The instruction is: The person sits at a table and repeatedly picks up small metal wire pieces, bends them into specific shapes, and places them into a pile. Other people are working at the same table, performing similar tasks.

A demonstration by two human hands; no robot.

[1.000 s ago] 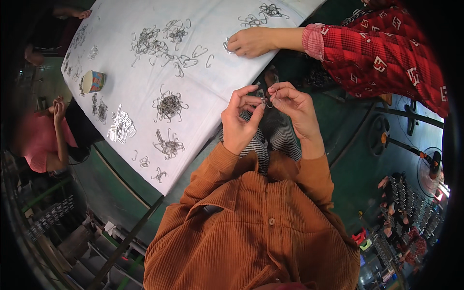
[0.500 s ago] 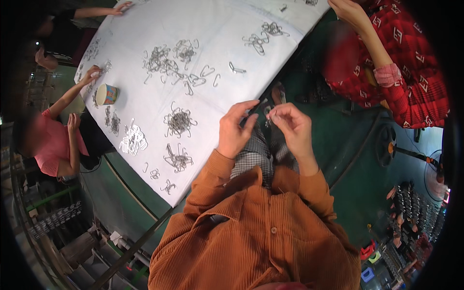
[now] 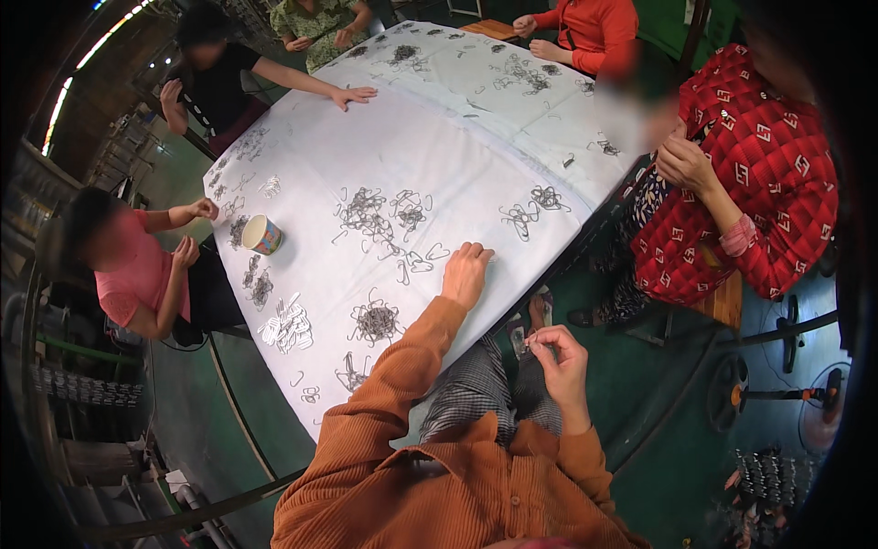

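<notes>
My left hand (image 3: 467, 276) reaches out onto the white-covered table (image 3: 311, 137), palm down, its bent fingertips on the cloth close to its near right edge. A small shiny bit shows at those fingertips; what they hold is mostly hidden. Several bent wire hooks (image 3: 418, 263) lie just left of this hand. My right hand (image 3: 562, 359) is held above my lap, off the table, thumb and forefinger pinched together. Whatever is in that pinch is too small to make out. A tangled pile of metal hooks (image 3: 376, 322) lies beside my left forearm.
More hook piles (image 3: 363, 210) spread over the table, with a pile of pale strips (image 3: 287, 324) and a paper cup (image 3: 262, 235) on the left. Co-workers sit or stand around it; a person in a red patterned jacket (image 3: 759, 174) is close on the right. A fan (image 3: 823, 403) stands lower right.
My left hand has moved from in front of me out onto the table, apart from the right. The right hand still pinches. My view has tilted up, showing more co-workers.
</notes>
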